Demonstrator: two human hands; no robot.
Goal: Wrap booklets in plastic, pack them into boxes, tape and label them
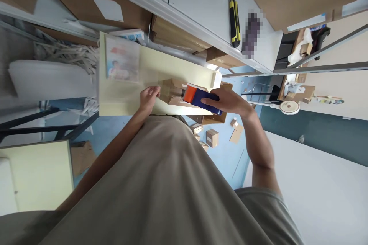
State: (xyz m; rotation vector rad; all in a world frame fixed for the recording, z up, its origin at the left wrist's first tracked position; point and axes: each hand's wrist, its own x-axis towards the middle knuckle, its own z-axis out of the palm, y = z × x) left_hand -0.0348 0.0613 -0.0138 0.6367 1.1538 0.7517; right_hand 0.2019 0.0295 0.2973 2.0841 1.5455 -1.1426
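In my right hand (222, 100) is an orange and dark-blue tape dispenser (198, 98), gripped from its right end with thumb and fingers wrapped around it. Its orange end rests over a small brown cardboard box (174, 89) on the pale yellow table (149, 101). At the left end of that box is my left hand (148, 97), with fingers curled and pinched together close to the cardboard. What sits between those fingertips is too small to make out. A shiny patch shows on the box's left end, partly beside the left fingertips.
Behind the table runs a white shelf (201, 4) with a yellow-black utility knife (234, 19) on it. A clear plastic packet (122, 59) lies on the table's left part. Small cartons (212, 138) lie on the blue floor, and a larger open carton stands past the table's right end.
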